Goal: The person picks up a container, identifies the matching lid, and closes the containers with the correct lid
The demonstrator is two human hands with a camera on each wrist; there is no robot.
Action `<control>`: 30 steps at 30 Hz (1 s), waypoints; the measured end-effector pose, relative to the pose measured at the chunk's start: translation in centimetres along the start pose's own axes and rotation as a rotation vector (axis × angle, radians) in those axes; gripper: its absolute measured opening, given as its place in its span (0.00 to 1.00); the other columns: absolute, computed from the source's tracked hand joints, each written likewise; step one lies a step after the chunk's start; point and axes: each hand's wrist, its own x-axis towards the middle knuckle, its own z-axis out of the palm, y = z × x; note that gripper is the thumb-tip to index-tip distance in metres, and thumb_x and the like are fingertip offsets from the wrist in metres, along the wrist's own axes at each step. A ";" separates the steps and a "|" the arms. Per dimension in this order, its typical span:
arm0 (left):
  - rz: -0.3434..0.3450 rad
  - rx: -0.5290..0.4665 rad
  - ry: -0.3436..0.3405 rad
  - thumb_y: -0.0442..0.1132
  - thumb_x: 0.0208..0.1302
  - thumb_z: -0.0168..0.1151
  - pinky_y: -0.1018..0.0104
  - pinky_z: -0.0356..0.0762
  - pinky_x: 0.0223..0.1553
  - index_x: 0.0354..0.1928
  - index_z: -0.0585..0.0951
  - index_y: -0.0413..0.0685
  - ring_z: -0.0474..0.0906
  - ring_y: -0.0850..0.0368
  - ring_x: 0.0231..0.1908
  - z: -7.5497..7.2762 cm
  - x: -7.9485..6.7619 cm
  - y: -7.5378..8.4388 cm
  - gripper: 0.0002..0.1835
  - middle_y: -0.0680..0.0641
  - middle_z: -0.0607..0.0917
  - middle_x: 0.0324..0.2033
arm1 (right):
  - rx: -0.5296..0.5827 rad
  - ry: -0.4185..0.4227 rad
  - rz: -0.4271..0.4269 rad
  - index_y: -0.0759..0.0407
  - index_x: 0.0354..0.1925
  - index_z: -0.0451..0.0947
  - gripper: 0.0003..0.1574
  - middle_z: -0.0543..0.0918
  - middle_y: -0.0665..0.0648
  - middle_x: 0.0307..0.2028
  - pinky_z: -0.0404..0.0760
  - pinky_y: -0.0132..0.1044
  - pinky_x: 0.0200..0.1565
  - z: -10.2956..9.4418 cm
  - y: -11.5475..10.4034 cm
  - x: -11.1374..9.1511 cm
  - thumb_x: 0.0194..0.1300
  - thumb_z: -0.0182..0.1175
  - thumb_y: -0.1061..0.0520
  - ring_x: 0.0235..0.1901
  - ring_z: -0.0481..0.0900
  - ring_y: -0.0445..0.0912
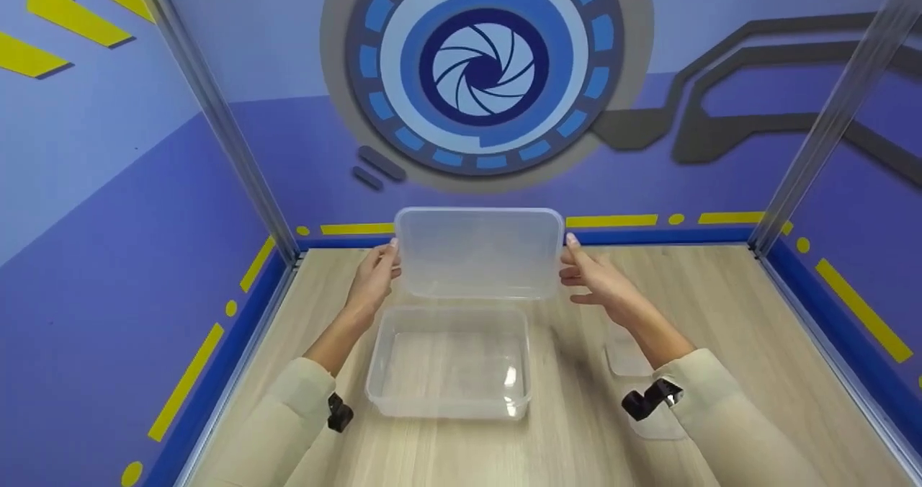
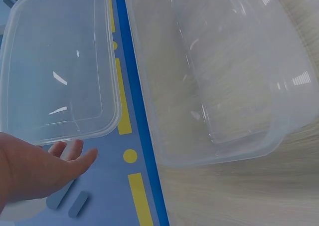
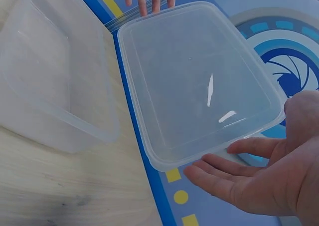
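A clear, rectangular plastic lid [image 1: 479,253] is held up between the two hands, its broad face turned towards the head camera. My left hand [image 1: 373,276] holds its left short edge, thumb near the upper part and fingertips at the rim. At the opposite short edge, my right hand [image 1: 601,279] grips with the thumb high and the fingers spread lower down; in the right wrist view these fingers [image 3: 214,178] look nearly straight along the rim. Below and nearer stands an open clear plastic box [image 1: 450,364] on the wooden table.
Two smaller clear plastic pieces, one farther back [image 1: 627,354] and one nearer [image 1: 659,426], lie on the table, partly hidden beneath the right forearm. Blue-purple printed panels [image 1: 288,148] wall the table [image 1: 461,458] at the back and sides, with metal posts at the corners.
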 end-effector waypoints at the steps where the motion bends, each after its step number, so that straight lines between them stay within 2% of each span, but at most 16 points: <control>1: 0.001 -0.001 0.002 0.64 0.82 0.47 0.36 0.67 0.70 0.75 0.70 0.46 0.73 0.39 0.70 -0.1 0.0 0.0 0.35 0.36 0.77 0.67 | 0.000 -0.006 0.001 0.70 0.79 0.60 0.64 0.71 0.76 0.71 0.70 0.63 0.69 0.0 0.0 0.0 0.75 0.40 0.19 0.72 0.69 0.68; 11: 0.037 -0.045 0.010 0.61 0.84 0.44 0.39 0.70 0.70 0.70 0.72 0.40 0.74 0.37 0.69 -0.7 0.0 -0.9 0.33 0.34 0.78 0.65 | -0.027 -0.027 -0.007 0.72 0.79 0.59 0.60 0.69 0.76 0.73 0.67 0.61 0.72 0.3 -0.4 -0.3 0.79 0.37 0.22 0.73 0.67 0.68; 16: 0.025 -0.076 0.012 0.60 0.85 0.43 0.39 0.69 0.70 0.71 0.72 0.40 0.73 0.37 0.70 -1.0 -0.2 -1.1 0.32 0.34 0.78 0.67 | -0.029 -0.016 -0.025 0.75 0.78 0.58 0.50 0.69 0.77 0.72 0.65 0.60 0.73 0.8 -0.1 -0.5 0.86 0.36 0.33 0.73 0.68 0.68; 21: 0.001 -0.086 0.027 0.61 0.84 0.44 0.39 0.70 0.70 0.70 0.73 0.41 0.73 0.38 0.70 -0.8 -0.4 -1.4 0.32 0.35 0.78 0.67 | -0.036 -0.037 -0.022 0.77 0.77 0.58 0.39 0.67 0.79 0.72 0.64 0.60 0.74 1.1 0.2 -0.4 0.88 0.41 0.45 0.74 0.65 0.69; 24: -0.013 -0.093 0.026 0.62 0.84 0.44 0.40 0.69 0.70 0.71 0.72 0.40 0.72 0.37 0.71 -0.9 -0.4 -1.5 0.34 0.35 0.77 0.67 | -0.038 -0.044 -0.023 0.77 0.76 0.60 0.39 0.69 0.79 0.71 0.64 0.60 0.74 1.0 0.2 -0.5 0.87 0.45 0.46 0.74 0.66 0.69; 30: -0.035 -0.125 0.010 0.62 0.84 0.44 0.43 0.67 0.72 0.74 0.69 0.35 0.70 0.37 0.73 -0.9 -0.3 -1.3 0.37 0.33 0.75 0.69 | -0.009 -0.028 -0.051 0.77 0.75 0.63 0.36 0.71 0.79 0.69 0.66 0.59 0.73 1.0 -0.1 -0.4 0.87 0.47 0.48 0.71 0.70 0.68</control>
